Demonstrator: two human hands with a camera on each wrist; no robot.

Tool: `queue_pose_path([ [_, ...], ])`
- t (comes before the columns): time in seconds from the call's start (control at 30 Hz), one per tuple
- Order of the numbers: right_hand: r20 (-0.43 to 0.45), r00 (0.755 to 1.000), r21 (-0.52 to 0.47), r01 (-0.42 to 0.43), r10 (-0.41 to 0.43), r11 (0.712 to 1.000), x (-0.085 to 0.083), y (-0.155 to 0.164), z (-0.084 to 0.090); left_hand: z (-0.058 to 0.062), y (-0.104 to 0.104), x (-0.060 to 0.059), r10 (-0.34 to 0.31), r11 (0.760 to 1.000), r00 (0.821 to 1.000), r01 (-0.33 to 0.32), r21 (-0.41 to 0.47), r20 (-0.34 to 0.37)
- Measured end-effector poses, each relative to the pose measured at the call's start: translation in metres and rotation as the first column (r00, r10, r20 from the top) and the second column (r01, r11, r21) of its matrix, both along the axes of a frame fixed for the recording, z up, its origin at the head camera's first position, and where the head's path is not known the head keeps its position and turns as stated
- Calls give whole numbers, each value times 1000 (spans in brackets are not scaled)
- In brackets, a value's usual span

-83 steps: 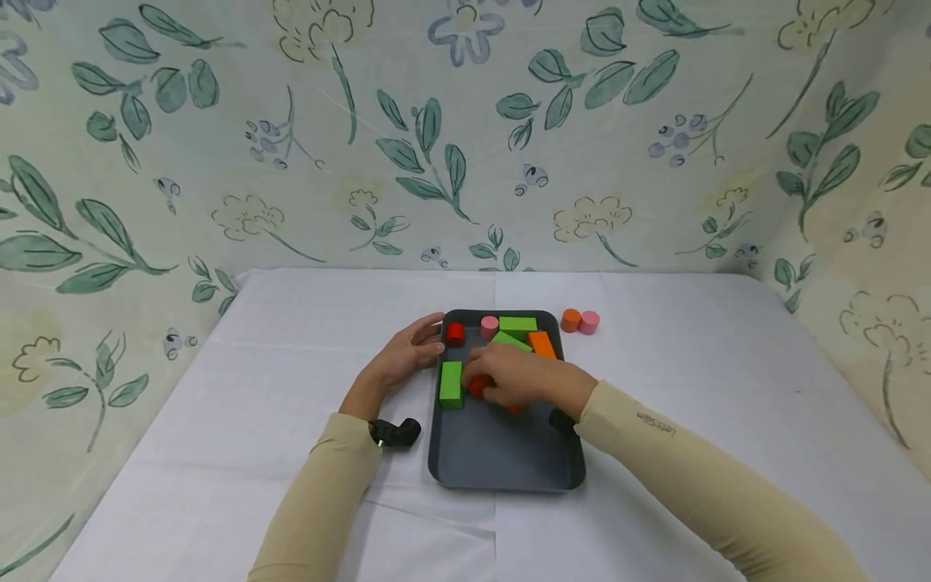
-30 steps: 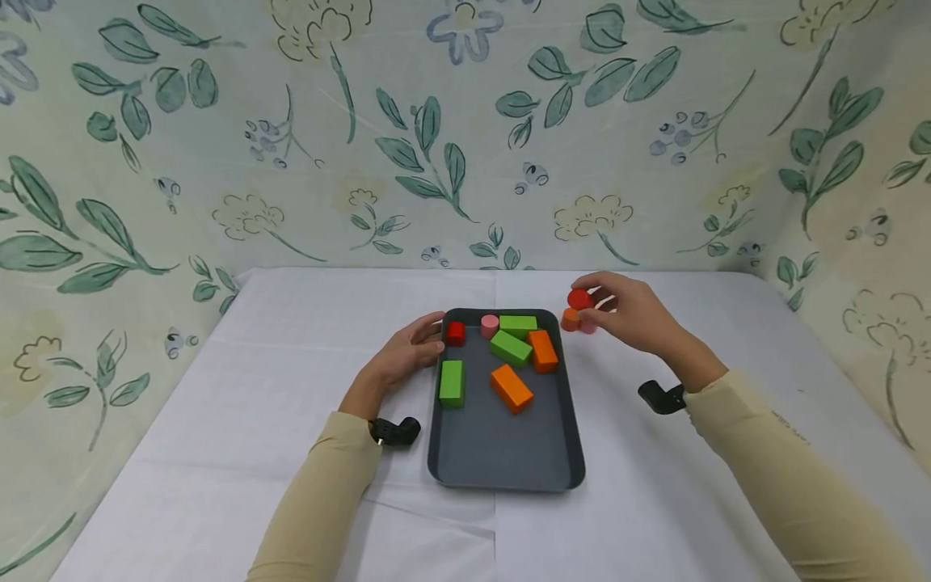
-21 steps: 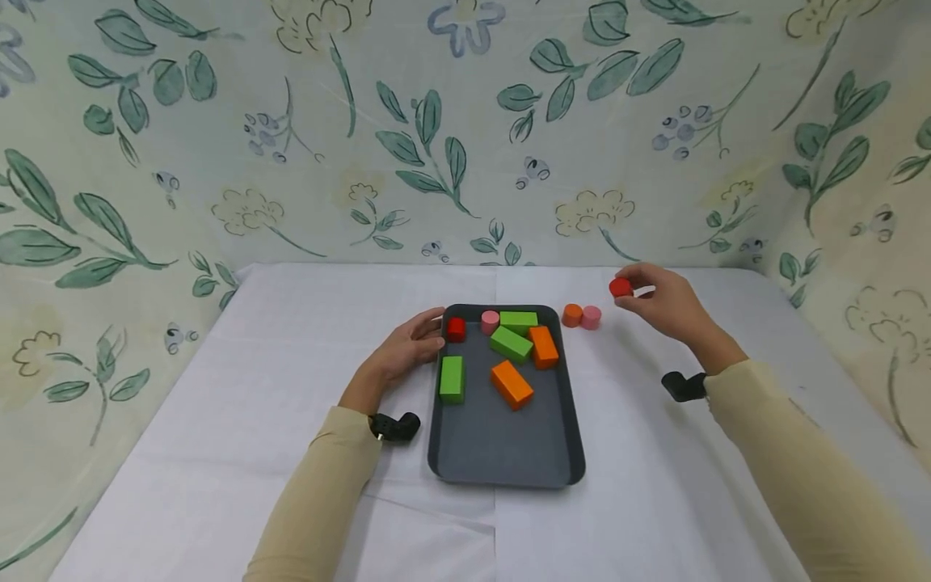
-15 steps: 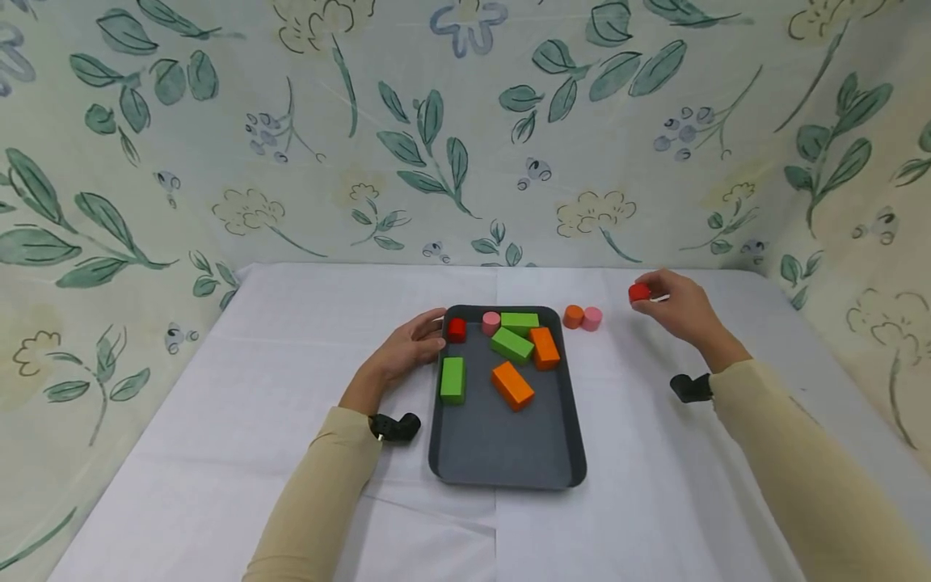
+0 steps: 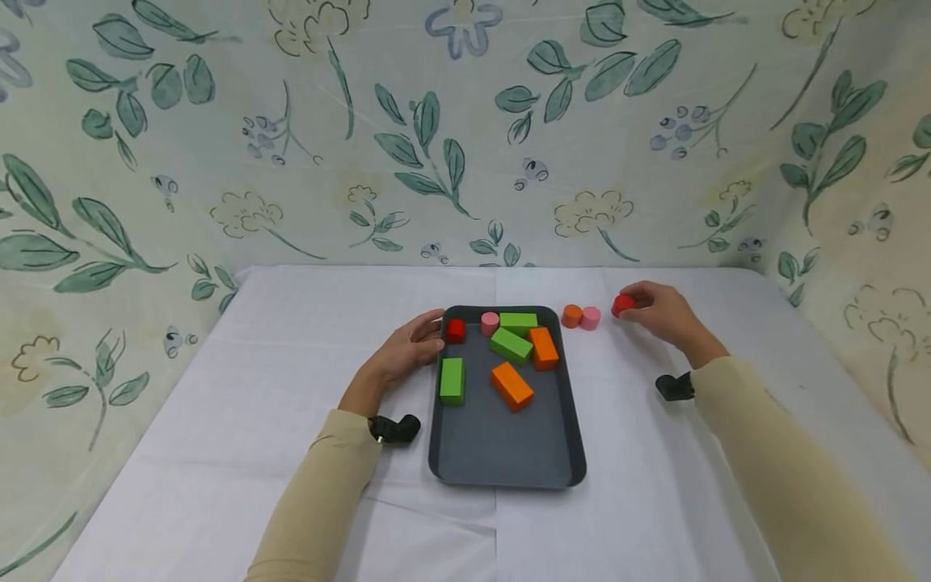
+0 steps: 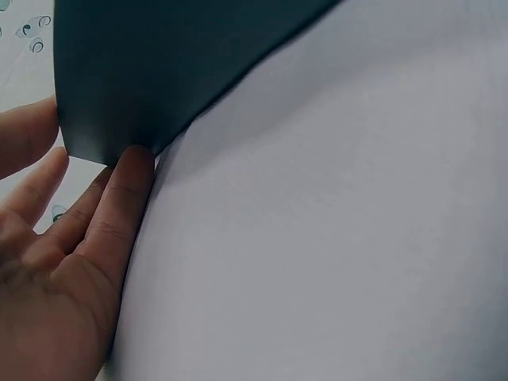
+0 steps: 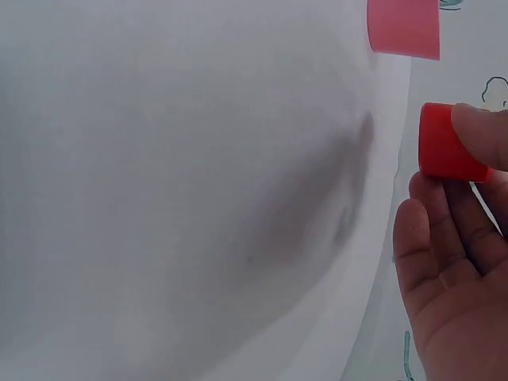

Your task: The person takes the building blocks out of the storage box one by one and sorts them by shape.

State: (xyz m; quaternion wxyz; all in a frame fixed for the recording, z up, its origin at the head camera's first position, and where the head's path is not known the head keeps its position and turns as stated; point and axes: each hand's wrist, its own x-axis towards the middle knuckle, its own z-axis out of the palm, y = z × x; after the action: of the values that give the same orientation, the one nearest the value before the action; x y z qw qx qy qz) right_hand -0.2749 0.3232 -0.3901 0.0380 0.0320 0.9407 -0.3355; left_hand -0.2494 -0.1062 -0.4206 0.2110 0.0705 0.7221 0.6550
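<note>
Red cylinder (image 5: 622, 305), pinched at the fingertips of the right hand (image 5: 658, 315), lay at 9 o'clock of that hand, just at 3 o'clock of the pink cylinder (image 5: 590, 318) and orange cylinder (image 5: 571, 315) on the cloth (image 5: 291, 356). Left hand (image 5: 403, 356), fingers straight, rested against the tray (image 5: 502, 453) at its 10 o'clock corner, well apart from the red piece.

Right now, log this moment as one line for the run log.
right hand: pinches red cylinder, right of pink cylinder | left hand: touches tray far-left corner | tray: six blocks
</note>
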Motion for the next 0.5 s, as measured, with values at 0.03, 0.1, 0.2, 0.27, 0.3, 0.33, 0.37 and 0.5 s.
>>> queue_pose_path([
  [0.03,14,1000,-4,-12,13,1000,2,-3,2,0,0,0,4,1000,1000,-4,-3,2],
  [0.1,42,999,-4,-33,33,999,6,-8,4,0,0,0,4,1000,1000,-4,-3,3],
  [0.2,79,996,5,-42,41,999,7,-11,0,-1,1,-1,2,1000,1000,-2,4,6],
  [0.27,93,995,14,-42,40,999,5,-10,-3,-1,1,-1,2,1000,1000,-2,7,6],
  [0.3,98,994,15,-42,41,999,4,-10,-4,-2,1,-2,2,1000,1000,-2,8,6],
  [0.33,103,994,14,-40,38,999,3,-9,-6,-2,1,-2,3,1000,1000,-3,10,6],
  [0.37,107,993,11,-41,40,999,3,-8,-7,-2,1,-2,5,1000,1000,-5,10,8],
  [0.5,118,992,-7,-49,50,999,1,-9,-10,-2,0,-1,11,1000,1000,-11,10,15],
])
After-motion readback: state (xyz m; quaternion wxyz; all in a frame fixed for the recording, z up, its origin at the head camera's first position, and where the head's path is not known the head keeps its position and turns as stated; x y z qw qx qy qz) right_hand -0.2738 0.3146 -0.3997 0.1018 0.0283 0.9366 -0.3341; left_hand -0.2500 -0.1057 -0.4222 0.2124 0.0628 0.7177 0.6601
